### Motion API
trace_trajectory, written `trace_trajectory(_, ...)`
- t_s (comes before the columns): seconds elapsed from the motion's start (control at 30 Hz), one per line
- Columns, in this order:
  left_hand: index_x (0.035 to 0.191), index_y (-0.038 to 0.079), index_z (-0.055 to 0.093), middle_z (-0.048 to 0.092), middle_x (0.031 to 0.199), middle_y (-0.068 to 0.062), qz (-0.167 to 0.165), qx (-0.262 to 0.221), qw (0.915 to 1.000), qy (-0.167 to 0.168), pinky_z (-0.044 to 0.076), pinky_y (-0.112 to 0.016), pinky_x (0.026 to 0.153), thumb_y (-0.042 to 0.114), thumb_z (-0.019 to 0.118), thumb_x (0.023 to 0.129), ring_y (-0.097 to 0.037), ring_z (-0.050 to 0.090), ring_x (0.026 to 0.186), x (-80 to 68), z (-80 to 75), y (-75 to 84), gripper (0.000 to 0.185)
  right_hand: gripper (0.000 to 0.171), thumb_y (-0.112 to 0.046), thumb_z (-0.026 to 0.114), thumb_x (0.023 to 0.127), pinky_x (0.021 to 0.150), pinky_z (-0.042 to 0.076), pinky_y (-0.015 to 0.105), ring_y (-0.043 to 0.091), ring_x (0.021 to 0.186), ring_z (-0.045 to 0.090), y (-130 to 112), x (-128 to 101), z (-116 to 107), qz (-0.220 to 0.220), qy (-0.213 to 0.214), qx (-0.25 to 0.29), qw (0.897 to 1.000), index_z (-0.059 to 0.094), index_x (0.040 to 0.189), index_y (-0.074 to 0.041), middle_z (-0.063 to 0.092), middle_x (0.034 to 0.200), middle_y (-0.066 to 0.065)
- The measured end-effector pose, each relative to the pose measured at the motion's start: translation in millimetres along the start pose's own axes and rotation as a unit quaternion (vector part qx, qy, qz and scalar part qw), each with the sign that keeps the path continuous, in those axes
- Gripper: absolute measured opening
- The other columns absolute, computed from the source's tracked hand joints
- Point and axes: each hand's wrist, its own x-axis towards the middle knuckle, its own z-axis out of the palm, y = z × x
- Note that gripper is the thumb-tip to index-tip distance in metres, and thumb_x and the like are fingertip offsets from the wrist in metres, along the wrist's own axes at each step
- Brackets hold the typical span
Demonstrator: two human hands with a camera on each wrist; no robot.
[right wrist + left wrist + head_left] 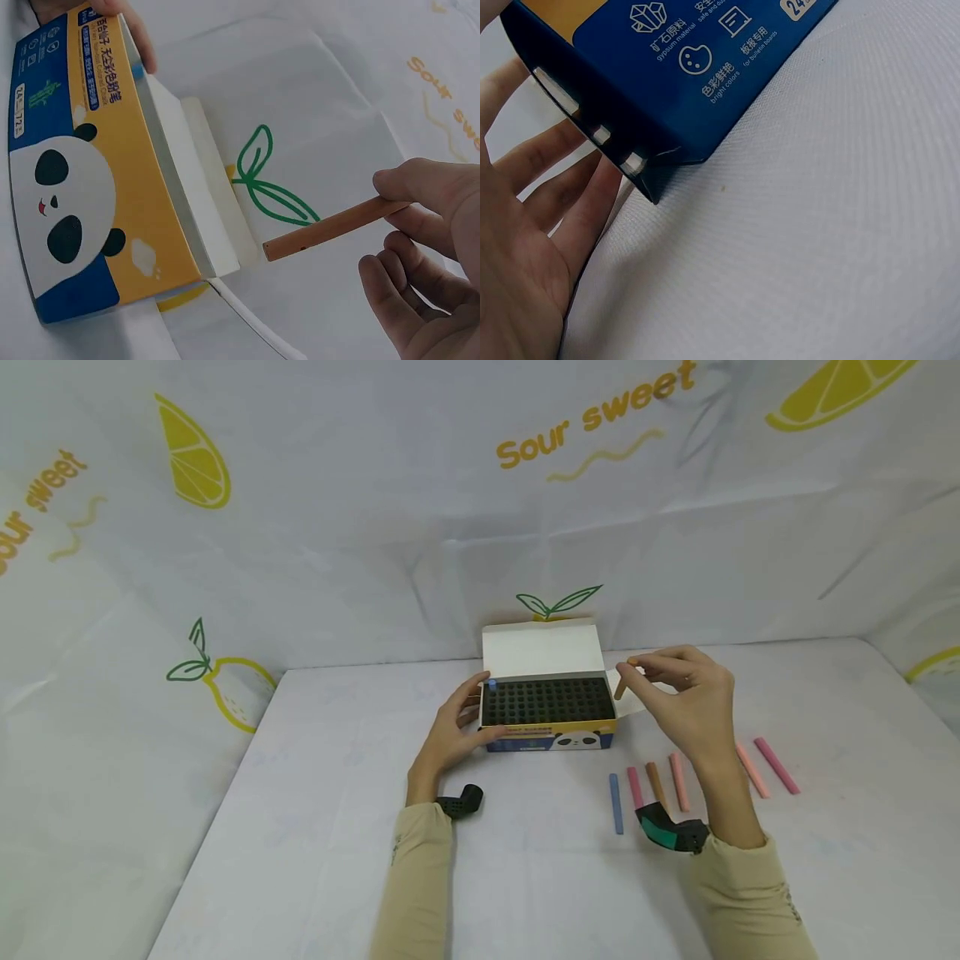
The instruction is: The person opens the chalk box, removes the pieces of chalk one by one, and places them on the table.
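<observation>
An open chalk box with a panda print stands mid-table, its white lid up. Its black tray of holes holds one blue chalk in the back left corner. My left hand holds the box's left end, thumb at the front and fingers round the side; the left wrist view shows the fingers lying against the box's blue side. My right hand hovers just right of the box and pinches an orange-tan chalk between thumb and fingertips. In the right wrist view the chalk points toward the box.
Several loose chalks lie in a row right of the box: blue, pink, brown, pale pink, salmon and magenta. White cloth with lemon prints covers the table and the walls around it.
</observation>
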Motion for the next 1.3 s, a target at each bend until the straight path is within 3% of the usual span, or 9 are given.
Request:
trace_trajectory(0.37,0.156,0.038,0.038,0.055,0.145,-0.01,-0.002,0.0,1.0,0.001,0.046,-0.05,0.117,0.055,0.083,0.079,-0.028,0.053,0.137,-1.5,0.8,1.1,0.091,0.014,0.003,0.08,0.081,0.079,0.052,0.001,-0.006,0.081,0.062,15.3,5.0,-40.7,0.018,0.032,-0.014,0.999,0.079,0.094,0.009,0.064,0.087,-0.026)
trace_trajectory(0.6,0.156,0.04,0.038,0.055,0.144,-0.009,-0.008,0.006,1.0,0.0,0.046,-0.048,0.118,0.058,0.081,0.079,-0.028,0.053,0.136,-1.5,0.4,1.7,0.09,0.017,0.003,0.079,0.081,0.076,0.053,0.002,-0.003,0.078,0.063,28.9,7.1,-76.5,0.087,0.08,-0.018,0.993,0.078,0.096,0.01,0.068,0.083,-0.021)
trace_trajectory(0.77,0.156,0.041,0.038,0.055,0.144,-0.009,-0.008,0.008,0.9999,0.003,0.047,-0.049,0.117,0.06,0.081,0.079,-0.028,0.054,0.136,-1.6,0.4,1.6,0.09,0.012,-0.002,0.08,0.082,0.074,0.05,0.0,-0.006,0.072,0.062,34.8,6.0,-99.6,0.147,0.101,-0.044,0.983,0.081,0.093,0.001,0.067,0.077,-0.025)
trace_trajectory(0.97,0.155,0.042,0.038,0.056,0.143,-0.008,-0.005,0.011,0.9999,0.004,0.048,-0.048,0.116,0.058,0.081,0.08,-0.027,0.055,0.134,-1.8,0.0,1.6,0.088,0.009,-0.019,0.08,0.086,0.067,0.041,-0.005,-0.024,0.064,0.053,47.8,-1.6,-127.9,0.185,0.046,-0.145,0.971,0.081,0.083,-0.027,0.055,0.074,-0.042)
trace_trajectory(1.03,0.155,0.041,0.038,0.056,0.143,-0.009,-0.004,0.009,0.9999,0.004,0.048,-0.048,0.116,0.057,0.081,0.08,-0.027,0.054,0.135,-1.8,0.1,1.6,0.088,0.005,-0.023,0.078,0.089,0.062,0.037,-0.003,-0.03,0.063,0.046,53.5,-4.1,-136.7,0.175,0.01,-0.199,0.964,0.082,0.087,-0.02,0.046,0.072,-0.049)
trace_trajectory(1.1,0.155,0.041,0.038,0.056,0.143,-0.009,-0.003,0.008,1.0,0.003,0.047,-0.049,0.116,0.057,0.081,0.08,-0.027,0.054,0.135,-1.9,0.2,1.4,0.088,0.02,-0.028,0.075,0.091,0.059,0.035,0.003,-0.032,0.065,0.037,59.6,-6.3,-144.7,0.173,-0.029,-0.249,0.953,0.082,0.094,-0.009,0.039,0.072,-0.052)
trace_trajectory(1.17,0.156,0.041,0.038,0.056,0.144,-0.009,-0.002,0.008,1.0,0.003,0.047,-0.049,0.116,0.058,0.081,0.08,-0.028,0.054,0.135,-1.9,0.3,1.3,0.089,0.041,-0.032,0.073,0.093,0.063,0.039,0.015,-0.029,0.068,0.031,65.1,-8.3,-151.9,0.186,-0.066,-0.289,0.937,0.076,0.107,0.006,0.059,0.068,-0.037)
trace_trajectory(1.2,0.155,0.041,0.038,0.056,0.143,-0.009,-0.003,0.009,1.0,0.003,0.047,-0.049,0.116,0.059,0.081,0.08,-0.028,0.054,0.135,-2.0,0.3,1.2,0.088,0.048,-0.034,0.071,0.095,0.067,0.044,0.023,-0.021,0.074,0.041,67.8,-9.4,-155.2,0.195,-0.085,-0.303,0.929,0.072,0.113,0.01,0.069,0.07,-0.024)
trace_trajectory(1.3,0.156,0.04,0.038,0.056,0.143,-0.009,-0.002,0.011,0.9999,0.003,0.047,-0.049,0.117,0.057,0.081,0.081,-0.028,0.054,0.135,-1.7,0.2,0.8,0.088,0.054,-0.036,0.067,0.097,0.079,0.05,0.053,0.019,0.102,0.059,77.6,-11.6,-164.9,0.239,-0.125,-0.313,0.911,0.067,0.118,0.014,0.077,0.096,0.024)
